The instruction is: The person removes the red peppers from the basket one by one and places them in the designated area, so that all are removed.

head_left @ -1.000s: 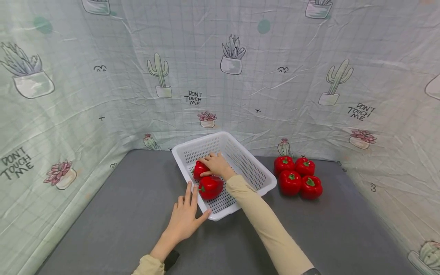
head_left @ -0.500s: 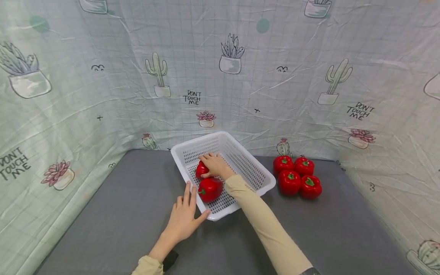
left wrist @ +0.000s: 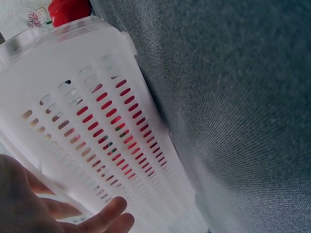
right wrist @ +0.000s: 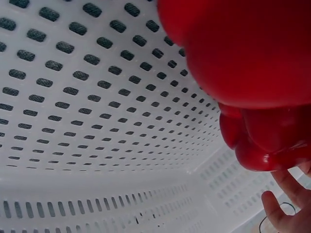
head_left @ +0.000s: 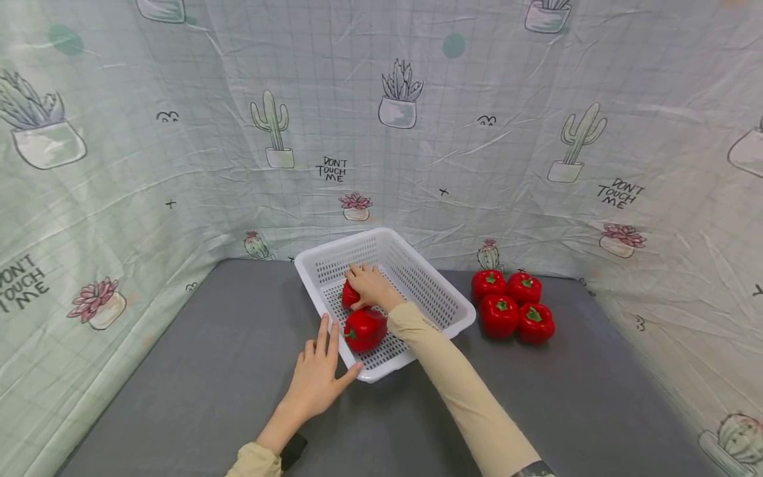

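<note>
A white slotted plastic basket point(head_left: 429, 278) stands askew on the grey table, with two red bell peppers inside. My right hand point(head_left: 371, 286) reaches in and grips the farther bell pepper point(head_left: 348, 295) from above, covering much of it. The nearer bell pepper point(head_left: 365, 330) lies on its side by the left wall, its green stem facing left. In the right wrist view the bell pepper point(right wrist: 277, 136) beside my fingertips is partly hidden by another red bell pepper point(right wrist: 243, 53) close to the camera. My left hand point(head_left: 316, 377) rests its straight fingers against the basket's left rim, thumb near the front corner.
Several more red bell peppers point(head_left: 499, 315) stand clustered on the table point(head_left: 584, 397) right of the basket, stems up. A patterned cloth point(head_left: 465, 152) printed with potted plants hangs behind and along both sides.
My right hand and the farther bell pepper have shifted slightly right, away from the basket's left wall. The nearer bell pepper has moved slightly too. My left hand stays on the rim.
</note>
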{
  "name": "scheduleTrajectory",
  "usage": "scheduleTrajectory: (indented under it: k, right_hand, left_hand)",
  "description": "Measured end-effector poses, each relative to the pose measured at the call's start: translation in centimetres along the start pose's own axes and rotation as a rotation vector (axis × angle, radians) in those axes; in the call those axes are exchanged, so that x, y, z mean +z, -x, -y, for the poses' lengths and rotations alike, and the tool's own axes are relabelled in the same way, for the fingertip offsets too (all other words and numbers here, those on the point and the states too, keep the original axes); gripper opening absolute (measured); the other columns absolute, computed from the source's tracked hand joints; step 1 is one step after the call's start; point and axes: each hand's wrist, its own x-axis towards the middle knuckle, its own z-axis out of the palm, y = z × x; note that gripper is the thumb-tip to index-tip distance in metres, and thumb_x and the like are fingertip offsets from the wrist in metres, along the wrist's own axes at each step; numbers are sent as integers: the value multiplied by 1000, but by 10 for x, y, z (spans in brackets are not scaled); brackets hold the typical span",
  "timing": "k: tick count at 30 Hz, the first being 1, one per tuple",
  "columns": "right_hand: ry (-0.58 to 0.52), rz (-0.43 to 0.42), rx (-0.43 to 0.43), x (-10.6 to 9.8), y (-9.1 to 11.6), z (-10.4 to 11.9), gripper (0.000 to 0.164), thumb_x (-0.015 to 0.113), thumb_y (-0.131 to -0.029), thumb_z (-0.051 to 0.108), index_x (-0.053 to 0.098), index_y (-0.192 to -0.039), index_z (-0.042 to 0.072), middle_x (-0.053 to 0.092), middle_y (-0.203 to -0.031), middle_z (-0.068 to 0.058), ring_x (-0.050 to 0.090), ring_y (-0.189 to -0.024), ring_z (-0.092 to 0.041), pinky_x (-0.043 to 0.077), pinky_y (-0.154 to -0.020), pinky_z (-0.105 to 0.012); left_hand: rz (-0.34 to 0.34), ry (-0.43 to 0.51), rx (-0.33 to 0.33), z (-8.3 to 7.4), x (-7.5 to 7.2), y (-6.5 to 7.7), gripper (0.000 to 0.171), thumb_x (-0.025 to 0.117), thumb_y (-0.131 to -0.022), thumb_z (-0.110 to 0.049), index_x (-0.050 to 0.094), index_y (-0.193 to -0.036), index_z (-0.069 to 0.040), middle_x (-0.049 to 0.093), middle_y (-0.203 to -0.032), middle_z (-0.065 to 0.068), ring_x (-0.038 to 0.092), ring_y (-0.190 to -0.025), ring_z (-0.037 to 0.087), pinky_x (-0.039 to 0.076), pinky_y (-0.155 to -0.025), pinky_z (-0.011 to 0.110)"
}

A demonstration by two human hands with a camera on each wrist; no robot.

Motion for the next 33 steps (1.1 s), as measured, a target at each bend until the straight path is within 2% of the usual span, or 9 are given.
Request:
scheduleTrajectory:
  k: [8, 17, 25, 33]
  right_hand:
    - [-23, 12, 7, -5, 1, 2, 68, 68, -72, 46, 43, -125, 12, 43, -129, -7, 46, -116, -26, 38, -96, -50]
    - [-63, -62, -7, -22, 4, -4, 71, 73, -68, 41, 40, -122, 9, 43, -124, -12, 43, -115, -29, 41, -90, -53]
    - [-36, -22, -29, -42, 12, -14, 79, 68, -69, 47, 34, -129, 9, 45, -126, -10, 40, -115, -27, 41, -92, -51]
    - [6, -97, -84, -60, 24, -19, 79, 68, -67, 51, 37, -126, 9, 46, -120, -8, 42, -111, -25, 40, -91, -52]
  left_hand:
    - [-4, -1, 0, 0, 0, 0, 88, 48, -80, -59, 19, -142, -3, 10, -150, 14, 42, -97, 30, 39, -75, 41]
    - [0, -4, -1, 0, 0, 0, 88, 47, -81, -59, 18, -143, -4, 9, -151, 13, 42, -97, 29, 39, -73, 39]
    - [6, -2, -4, 0, 1, -1, 88, 48, -80, -59, 18, -142, -4, 9, -151, 13, 42, -96, 28, 38, -70, 37]
    - [-2, -2, -3, 1, 2, 0, 87, 49, -80, -58, 19, -142, -4, 9, -151, 13, 42, -95, 28, 39, -71, 38]
